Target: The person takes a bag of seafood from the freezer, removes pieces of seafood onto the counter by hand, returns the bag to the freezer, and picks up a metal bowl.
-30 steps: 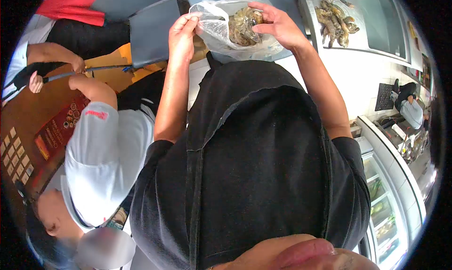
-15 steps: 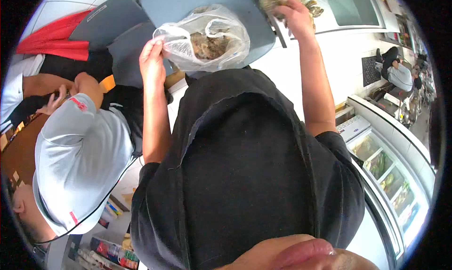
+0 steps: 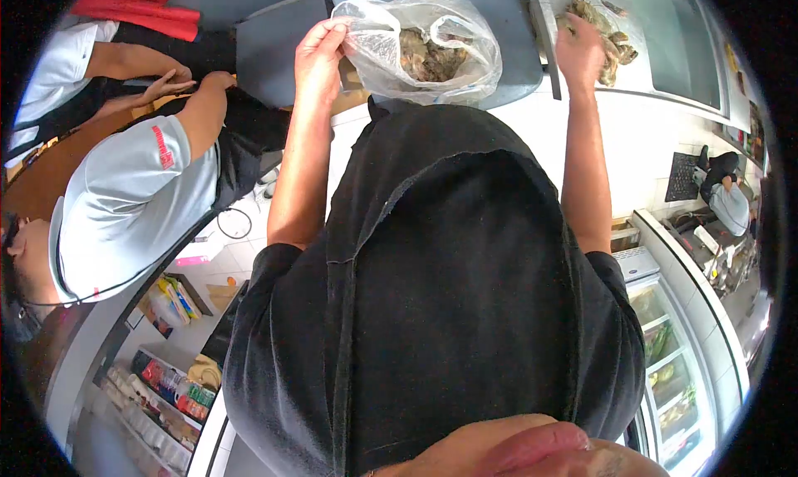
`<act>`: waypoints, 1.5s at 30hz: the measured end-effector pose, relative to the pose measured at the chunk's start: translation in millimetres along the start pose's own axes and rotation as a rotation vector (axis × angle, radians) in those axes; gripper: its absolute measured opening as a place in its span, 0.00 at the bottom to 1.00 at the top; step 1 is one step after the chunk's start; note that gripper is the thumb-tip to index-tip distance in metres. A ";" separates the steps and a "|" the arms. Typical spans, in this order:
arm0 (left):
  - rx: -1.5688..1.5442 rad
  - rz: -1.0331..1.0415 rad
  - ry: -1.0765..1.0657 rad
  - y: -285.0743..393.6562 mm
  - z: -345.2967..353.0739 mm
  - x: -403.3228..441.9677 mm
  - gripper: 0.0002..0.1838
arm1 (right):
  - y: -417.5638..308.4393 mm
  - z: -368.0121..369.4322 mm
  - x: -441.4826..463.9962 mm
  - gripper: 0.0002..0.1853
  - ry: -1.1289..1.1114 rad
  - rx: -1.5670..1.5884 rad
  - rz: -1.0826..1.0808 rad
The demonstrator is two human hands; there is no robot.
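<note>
My left hand (image 3: 321,57) is closed on the left edge of a translucent plastic bag (image 3: 378,65). The bag lies open-mouthed on a grey-blue surface (image 3: 519,53), with brownish shellfish-like pieces (image 3: 432,57) inside. To the right, my right hand (image 3: 579,51) is over the near-left side of a pile of similar brownish pieces (image 3: 619,49) on a pale metal surface (image 3: 644,76). Motion smears its fingers, and whether they hold a piece cannot be made out.
Two people in light shirts (image 3: 125,202) are at the left, near a red cloth (image 3: 137,3). A glass-fronted cooler (image 3: 669,352) stands at the lower right. Another person (image 3: 729,202) sits farther off at the right. Shelves with bottles (image 3: 179,385) are at the lower left.
My right hand was at the bag with a piece, then carried a piece to the right; now it is at the pile. My left hand stays on the bag. The people at left have shifted.
</note>
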State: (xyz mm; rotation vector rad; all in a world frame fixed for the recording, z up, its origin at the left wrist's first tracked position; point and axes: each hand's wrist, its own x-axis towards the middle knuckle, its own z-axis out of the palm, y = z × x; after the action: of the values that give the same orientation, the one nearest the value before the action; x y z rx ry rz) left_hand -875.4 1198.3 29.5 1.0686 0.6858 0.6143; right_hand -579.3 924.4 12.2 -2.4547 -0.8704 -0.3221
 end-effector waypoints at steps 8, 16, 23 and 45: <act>0.026 0.027 -0.039 3.7 2.9 2.6 0.06 | -141.9 128.9 -50.6 0.21 -0.907 0.342 -0.191; 0.044 0.025 -0.013 -1.3 -19.7 -5.9 0.07 | -140.2 183.8 -68.3 0.33 -0.952 0.305 0.000; 0.023 0.020 0.068 -0.6 -28.1 -11.1 0.07 | -119.5 93.8 -40.2 0.25 -1.015 0.936 0.477; 0.050 0.026 -0.032 2.4 -11.4 -0.8 0.07 | -171.0 156.5 -49.4 0.15 -0.787 0.145 -0.531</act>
State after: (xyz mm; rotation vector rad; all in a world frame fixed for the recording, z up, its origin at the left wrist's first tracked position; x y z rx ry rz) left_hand -884.9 1205.1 28.3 1.1327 0.6631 0.6044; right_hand -718.7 1096.4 -72.1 -2.1611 -1.7947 0.5617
